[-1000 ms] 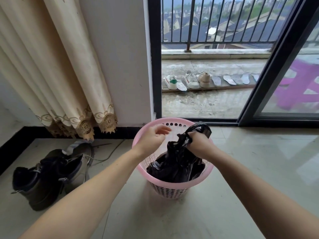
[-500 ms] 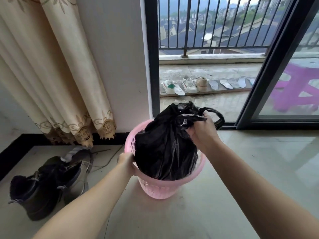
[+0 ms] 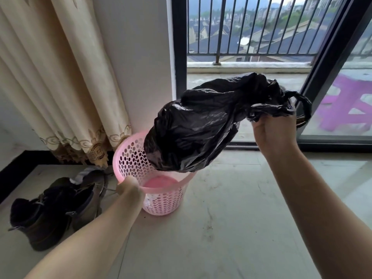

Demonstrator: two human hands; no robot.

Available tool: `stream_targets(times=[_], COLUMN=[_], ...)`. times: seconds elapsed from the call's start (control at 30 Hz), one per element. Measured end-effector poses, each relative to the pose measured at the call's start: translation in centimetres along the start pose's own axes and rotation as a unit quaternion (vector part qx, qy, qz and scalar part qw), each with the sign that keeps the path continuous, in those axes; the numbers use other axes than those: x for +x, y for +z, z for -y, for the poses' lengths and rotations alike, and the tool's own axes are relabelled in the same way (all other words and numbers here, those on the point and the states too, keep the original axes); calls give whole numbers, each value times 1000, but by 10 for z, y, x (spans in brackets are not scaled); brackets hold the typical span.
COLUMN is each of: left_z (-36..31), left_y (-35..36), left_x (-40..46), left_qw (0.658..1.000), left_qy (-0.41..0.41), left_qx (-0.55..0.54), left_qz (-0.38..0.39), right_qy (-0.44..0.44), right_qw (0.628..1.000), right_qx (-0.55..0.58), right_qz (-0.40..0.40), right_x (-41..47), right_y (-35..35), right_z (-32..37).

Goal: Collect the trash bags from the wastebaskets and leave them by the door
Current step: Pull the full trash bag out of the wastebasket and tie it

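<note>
Trash bag (image 3: 193, 125) now clear of wastebasket (image 3: 128, 158)

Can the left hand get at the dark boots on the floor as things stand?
Probably not without letting go first: the left hand holds the pink wastebasket's rim. The dark boots sit just left of it on open floor, nothing between, so releasing that grip leaves the way free.

Lifted clear above a pink perforated plastic wastebasket (image 3: 161, 190): a crumpled black plastic trash bag (image 3: 201, 125), gripped at its gathered neck by the right hand (image 3: 273, 133), handle loops trailing past the fingers. Left hand (image 3: 128, 187) holding the basket's near rim. Pale tiled floor (image 3: 231, 228) beneath. Dark ankle boots (image 3: 54, 210) to the left, under a cream embroidered curtain (image 3: 60, 81). Black-framed sliding glass door (image 3: 326, 63) behind, purple plastic stool (image 3: 348, 103) beyond the glass.
</note>
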State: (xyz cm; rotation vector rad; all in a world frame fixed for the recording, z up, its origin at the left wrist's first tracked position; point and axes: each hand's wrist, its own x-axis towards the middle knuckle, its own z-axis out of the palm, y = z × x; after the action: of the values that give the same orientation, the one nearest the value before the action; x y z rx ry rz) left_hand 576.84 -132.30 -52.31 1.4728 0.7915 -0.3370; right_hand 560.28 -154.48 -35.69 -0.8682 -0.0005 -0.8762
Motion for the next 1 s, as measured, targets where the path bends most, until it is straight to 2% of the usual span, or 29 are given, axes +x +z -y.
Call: stream_targets(times=[0.1, 0.2, 0.27, 0.33, 0.4, 0.5, 0.57, 0.7, 0.77, 0.83, 0.9, 0.93, 1.0], left_z=[0, 1, -1, -1, -1, 1, 2, 2, -6, -16, -23, -26, -24], left_y=[4, 4, 3, 3, 2, -3, -9, -14, -12, -7, 2, 8, 18], left_x=[-3, -5, -7, -10, -6, 3, 4, -3, -3, -3, -16, -28, -68], left_qw=[998, 995, 994, 995, 996, 997, 997, 990, 980, 957, 919, 897, 841], left_qy=[27, 45, 49, 51, 46, 48, 47, 99, 147, 233, 357, 416, 466], left_qx=[-26, -43, -58, -67, -67, -43, -30, 61, 87, 127, 156, 150, 170], left_qz=[-60, -77, -80, -61, -39, -40, -59, -79, -106, -118, -57, 13, 214], right_qy=[-2, -22, 2, 75, 178, 265, 311, 408, 428, 417, 393, 382, 363], right_qw=[1000, 999, 997, 986, 954, 842, 792, 756, 758, 768, 780, 789, 809], right_qx=[-5, -38, -77, -147, -242, -470, -525, -513, -492, -486, -487, -482, -463], right_qz=[-14, -31, -21, 2, 4, 18, 21, -2, -2, -1, 7, 11, -6], right_x=[0, 1, -4, -10, -17, -27, -36, -54, -60, -59, -51, -46, -40], right_y=[-1, -2, -1, -5, -14, -37, -56, -82, -84, -80, -78, -78, -73], right_z=[4, 5, 3, -9, -26, -55, -75, -111, -118, -116, -110, -109, -104])
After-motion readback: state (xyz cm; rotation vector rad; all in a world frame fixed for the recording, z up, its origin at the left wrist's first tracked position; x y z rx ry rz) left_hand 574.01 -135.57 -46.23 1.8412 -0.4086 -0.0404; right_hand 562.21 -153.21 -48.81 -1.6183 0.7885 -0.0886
